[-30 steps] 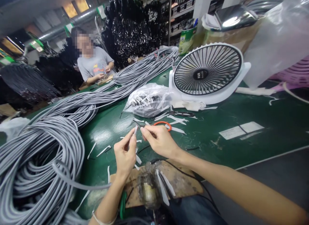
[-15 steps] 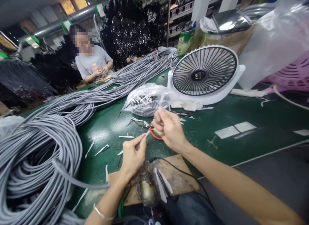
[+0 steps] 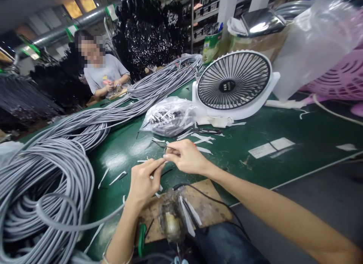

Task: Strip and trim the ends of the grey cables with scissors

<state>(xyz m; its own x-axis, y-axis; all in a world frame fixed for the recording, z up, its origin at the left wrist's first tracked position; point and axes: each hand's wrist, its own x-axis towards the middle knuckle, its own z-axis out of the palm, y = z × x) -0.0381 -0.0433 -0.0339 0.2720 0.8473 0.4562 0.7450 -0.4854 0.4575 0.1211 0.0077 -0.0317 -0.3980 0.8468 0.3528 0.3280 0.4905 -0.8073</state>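
Note:
My left hand [image 3: 144, 179] is closed around the end part of a grey cable [image 3: 93, 225], which runs back from under my wrist to the coil on the left. My right hand [image 3: 188, 156] pinches at the cable's tip, its fingertips meeting those of my left hand; the tip itself is mostly hidden by the fingers. Just behind my right hand, the dark tip of a tool [image 3: 159, 143] and a bit of orange [image 3: 194, 145] show. Below my hands, a small motor-like device [image 3: 172, 222] wrapped in clear film stands on a wooden board [image 3: 210, 199].
Large grey cable coils [image 3: 82, 169] cover the left side. A clear bag of small parts [image 3: 170, 116], a white fan [image 3: 235, 114] and a pink basket [image 3: 334, 75] stand farther back. White strips [image 3: 202, 138] lie scattered. A person [image 3: 106, 73] works across the green table [image 3: 227, 150].
My right hand has come down and left to the cable tip, which stuck out of my left hand before. My left hand shifted slightly left, and the cable loop bends wider. The view moved slightly.

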